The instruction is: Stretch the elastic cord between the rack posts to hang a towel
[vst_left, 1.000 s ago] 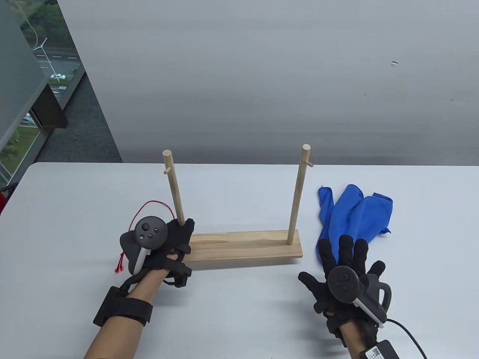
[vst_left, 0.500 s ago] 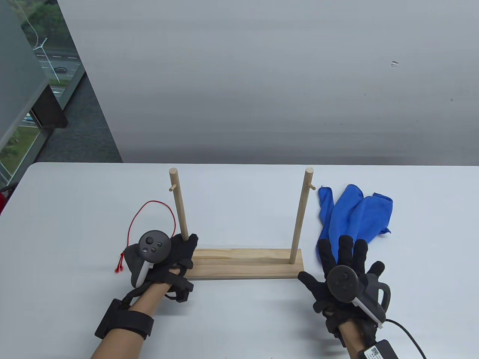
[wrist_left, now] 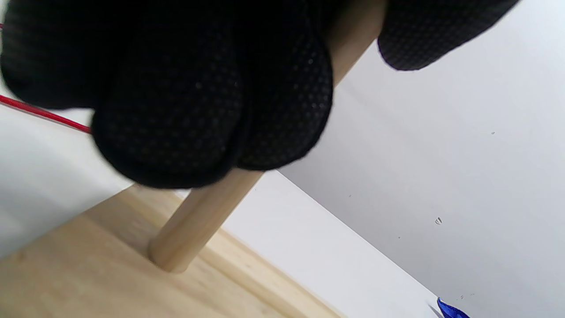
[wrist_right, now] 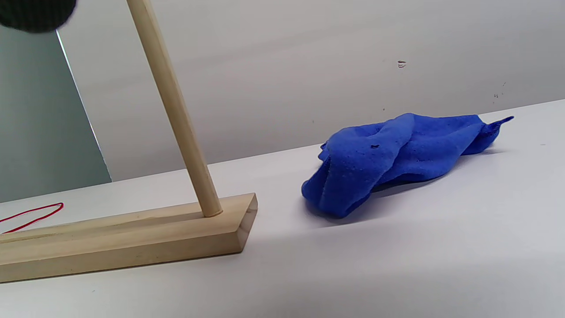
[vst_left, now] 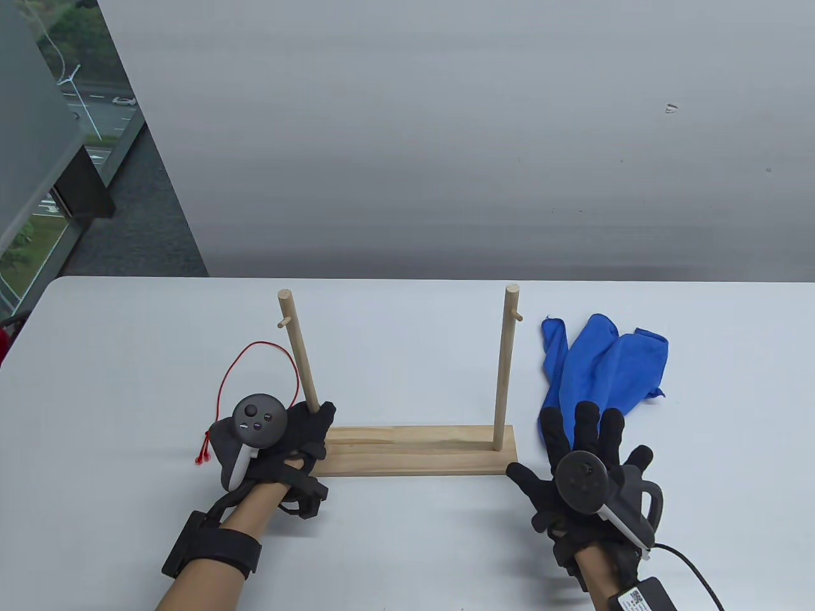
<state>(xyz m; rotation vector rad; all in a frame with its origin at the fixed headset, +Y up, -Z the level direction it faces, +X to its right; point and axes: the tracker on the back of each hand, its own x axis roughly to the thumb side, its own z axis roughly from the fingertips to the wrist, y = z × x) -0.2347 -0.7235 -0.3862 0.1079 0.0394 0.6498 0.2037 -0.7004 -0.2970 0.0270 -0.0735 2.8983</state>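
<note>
A wooden rack stands on the white table: a flat base with a left post and a right post, each with a small peg near the top. My left hand grips the left post low down; the left wrist view shows the fingers wrapped around the post. A red elastic cord lies looped on the table behind that hand. A crumpled blue towel lies right of the rack. My right hand rests flat with fingers spread, fingertips at the towel's near edge.
The table's far edge meets a grey wall. A black cable runs from my right wrist off the bottom right. The rack base's right end and the towel show in the right wrist view.
The rack has come toward me onto the table, then shifted slightly left, in my left hand's grip. The right hand, towel and cord have stayed put.
</note>
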